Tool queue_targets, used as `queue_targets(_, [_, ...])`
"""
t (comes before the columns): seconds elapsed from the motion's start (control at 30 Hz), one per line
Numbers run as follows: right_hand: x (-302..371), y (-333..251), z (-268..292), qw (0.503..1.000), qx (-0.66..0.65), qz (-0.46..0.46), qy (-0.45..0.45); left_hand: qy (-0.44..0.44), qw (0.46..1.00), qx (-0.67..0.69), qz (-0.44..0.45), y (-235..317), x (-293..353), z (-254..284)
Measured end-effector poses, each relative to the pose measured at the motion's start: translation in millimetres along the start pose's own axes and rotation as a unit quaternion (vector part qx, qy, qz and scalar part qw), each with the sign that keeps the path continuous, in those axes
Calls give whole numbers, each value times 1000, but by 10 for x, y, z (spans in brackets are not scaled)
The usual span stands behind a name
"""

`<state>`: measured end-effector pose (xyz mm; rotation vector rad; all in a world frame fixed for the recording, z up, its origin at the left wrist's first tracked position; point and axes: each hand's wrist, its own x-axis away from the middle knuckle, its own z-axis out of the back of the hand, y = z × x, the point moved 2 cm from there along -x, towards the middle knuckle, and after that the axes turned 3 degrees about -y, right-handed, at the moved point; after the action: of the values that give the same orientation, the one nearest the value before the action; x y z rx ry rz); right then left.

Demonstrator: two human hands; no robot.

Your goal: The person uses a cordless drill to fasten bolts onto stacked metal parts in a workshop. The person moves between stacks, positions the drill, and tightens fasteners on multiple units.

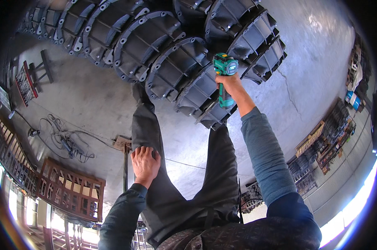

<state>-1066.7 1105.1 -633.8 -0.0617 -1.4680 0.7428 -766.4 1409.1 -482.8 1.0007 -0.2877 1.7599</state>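
The grey floor [101, 96] is the biggest thing, spread across the middle and top of the frame. On it sits a long row of big, dark, ribbed parts [171, 71], bent like half rings. The row runs from the upper left to the top middle, and the parts stand close to each other.

The person's legs, in dark trousers [146, 129], go up the middle of the frame, spread apart, with the row just past them. Piles of dark things [330, 133] lie along the right side. A brown crate [72, 189] with bars stands at the lower left. A red-edged rack [26, 85] is at the upper left. Below it, a messy dark cord [67, 137] lies on the floor. A blue box [353, 100] sits near the right edge.

The green and black drill [226, 66] is up above the middle, in front of the ribbed parts. I cannot tell if its tip touches one. The right hand [228, 81] is wrapped tight around its handle. The left hand [146, 163] holds nothing. It lies on the left leg with its fingers a little bent, near a small brown flat piece [122, 143] on a thin post.
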Motion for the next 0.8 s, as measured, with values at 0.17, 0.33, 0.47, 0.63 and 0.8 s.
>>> queue_targets(0.17, [66,26,76,991,119,53,29,-23,999,-11,24,-12,7,7])
queue_targets(0.33, [374,-106,44,998,18,53,19,1,999,20,26,2,5,33])
queue_targets(0.47, [516,-404,-171,989,-19,145,-19,-2,999,23,27,-23,16,35])
queue_targets(0.63, [-1,-898,-682,993,-31,114,-24,2,999,39,32,-74,12,78])
queue_targets(0.8, [-328,-1199,-926,994,14,109,-10,14,998,46,33,-120,-5,110])
